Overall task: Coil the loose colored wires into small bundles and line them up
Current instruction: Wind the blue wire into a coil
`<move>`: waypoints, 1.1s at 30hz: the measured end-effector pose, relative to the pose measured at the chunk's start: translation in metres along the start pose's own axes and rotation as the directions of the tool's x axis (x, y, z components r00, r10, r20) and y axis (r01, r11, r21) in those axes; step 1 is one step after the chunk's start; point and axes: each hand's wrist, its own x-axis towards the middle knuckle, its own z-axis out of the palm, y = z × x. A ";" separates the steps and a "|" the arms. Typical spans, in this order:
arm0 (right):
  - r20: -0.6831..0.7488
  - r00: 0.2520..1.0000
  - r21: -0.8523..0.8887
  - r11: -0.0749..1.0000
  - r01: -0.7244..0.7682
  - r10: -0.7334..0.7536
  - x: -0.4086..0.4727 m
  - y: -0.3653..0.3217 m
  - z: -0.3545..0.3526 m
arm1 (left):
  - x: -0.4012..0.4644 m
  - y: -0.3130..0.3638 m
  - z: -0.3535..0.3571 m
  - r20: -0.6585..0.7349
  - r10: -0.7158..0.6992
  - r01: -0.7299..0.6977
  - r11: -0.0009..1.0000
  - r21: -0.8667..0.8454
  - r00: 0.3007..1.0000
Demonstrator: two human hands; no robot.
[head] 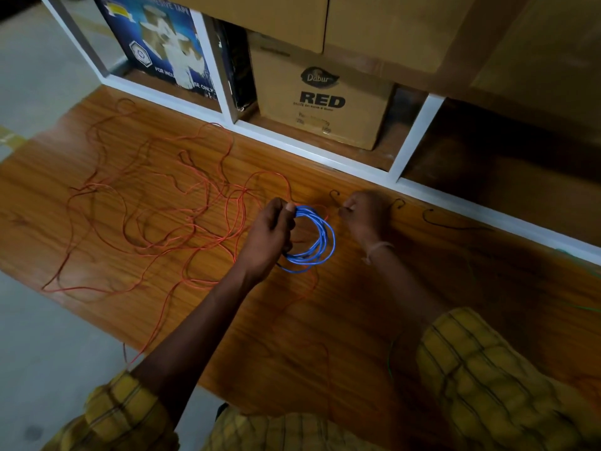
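The left hand (271, 231) curls its fingers (282, 212) around one side of a round coil of blue insulated wire (317, 242), held just above the wooden bench (325, 320). The right hand (364, 214) has its fingers curled together, pinching a thin wire end beside the coil. Loose orange-red wire (162, 216) sprawls across the bench to the left. In the white shelf (325, 154) behind stands a brown cardboard box printed "RED" (322, 102).

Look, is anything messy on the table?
Yes. The red wire sprawls in loose tangled loops over the table's left half, one strand hanging off the front edge. The blue wire is already a neat coil in the left hand.
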 end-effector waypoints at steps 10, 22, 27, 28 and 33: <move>-0.021 0.996 -0.372 0.924 -0.087 0.086 0.012 -0.013 0.015 | -0.005 -0.004 0.002 -0.015 -0.044 0.043 0.998 -0.047 0.999; 0.092 0.957 0.362 0.905 0.224 -0.274 -0.078 -0.035 -0.130 | -0.017 0.014 0.015 0.052 -0.050 0.052 0.998 -0.035 0.997; 0.095 0.897 0.242 0.884 0.399 -0.431 -0.125 -0.045 -0.149 | -0.026 0.026 0.031 0.107 -0.025 0.028 0.999 -0.030 0.994; 0.099 0.896 0.212 0.889 0.406 -0.433 -0.132 -0.044 -0.145 | -0.028 0.028 0.034 0.117 -0.015 0.018 0.999 -0.029 0.993; -0.122 0.949 0.125 0.944 0.306 -0.291 -0.149 -0.038 -0.110 | -0.040 0.040 0.051 0.125 0.044 -0.044 0.999 -0.002 0.991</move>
